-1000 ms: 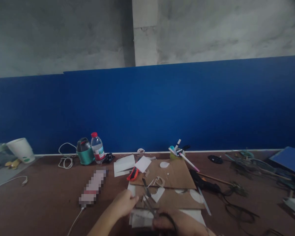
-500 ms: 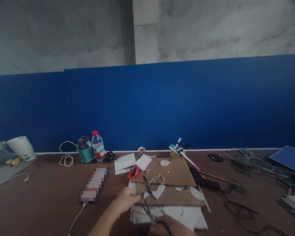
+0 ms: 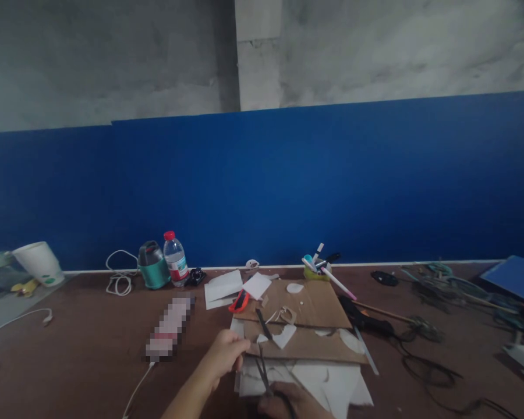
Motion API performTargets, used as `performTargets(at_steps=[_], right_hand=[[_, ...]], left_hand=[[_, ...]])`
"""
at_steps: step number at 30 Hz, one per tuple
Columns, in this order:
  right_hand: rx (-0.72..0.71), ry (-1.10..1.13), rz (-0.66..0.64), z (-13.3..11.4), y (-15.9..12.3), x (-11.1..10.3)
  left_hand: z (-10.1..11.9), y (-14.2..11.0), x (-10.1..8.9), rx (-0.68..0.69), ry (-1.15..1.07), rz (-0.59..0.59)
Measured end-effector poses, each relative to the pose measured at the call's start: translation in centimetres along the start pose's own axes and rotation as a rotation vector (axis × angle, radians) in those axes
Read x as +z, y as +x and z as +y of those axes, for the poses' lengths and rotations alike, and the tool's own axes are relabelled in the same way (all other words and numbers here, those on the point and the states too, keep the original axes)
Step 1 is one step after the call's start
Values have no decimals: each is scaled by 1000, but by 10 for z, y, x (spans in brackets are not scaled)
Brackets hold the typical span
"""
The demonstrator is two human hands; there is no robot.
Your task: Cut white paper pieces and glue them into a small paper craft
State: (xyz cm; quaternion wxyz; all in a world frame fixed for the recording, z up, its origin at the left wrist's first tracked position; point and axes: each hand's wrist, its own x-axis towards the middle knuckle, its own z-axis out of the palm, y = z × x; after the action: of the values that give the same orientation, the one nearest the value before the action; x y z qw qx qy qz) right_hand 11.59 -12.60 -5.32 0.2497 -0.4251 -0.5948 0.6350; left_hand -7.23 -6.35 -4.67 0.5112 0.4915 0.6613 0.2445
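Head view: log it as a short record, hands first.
Left hand: at the left edge of the cardboard; grip unclear
Right hand: holding scissors, blades parted
Cardboard: white scraps on top, paper showing past its near edge
Pen cup: beyond the cardboard
Bottle: upright, red cap, left of the cardboard

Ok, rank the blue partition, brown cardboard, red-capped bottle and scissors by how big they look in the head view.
1. Blue partition
2. Brown cardboard
3. Red-capped bottle and scissors, unranked: the right hand covers part of the scissors, which sit nearer the camera.
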Motion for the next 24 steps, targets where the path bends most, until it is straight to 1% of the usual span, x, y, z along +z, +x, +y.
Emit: performTargets(at_steps=[6,11,16,20,24], right_hand=[[104,128,22,4,26,18],[113,186,65,7,35,30],[175,243,123,10,41,39],[137,273,163,12,43,41],[119,279,145,16,43,39]], left_hand=[[2,-2,-1,48,-39,-2],[2,-2,-1,64,-47,7],[0,0,-1,81,-34,6],[-1,2,-1,86,-1,-1],[-1,1,-2,83,55,-18]])
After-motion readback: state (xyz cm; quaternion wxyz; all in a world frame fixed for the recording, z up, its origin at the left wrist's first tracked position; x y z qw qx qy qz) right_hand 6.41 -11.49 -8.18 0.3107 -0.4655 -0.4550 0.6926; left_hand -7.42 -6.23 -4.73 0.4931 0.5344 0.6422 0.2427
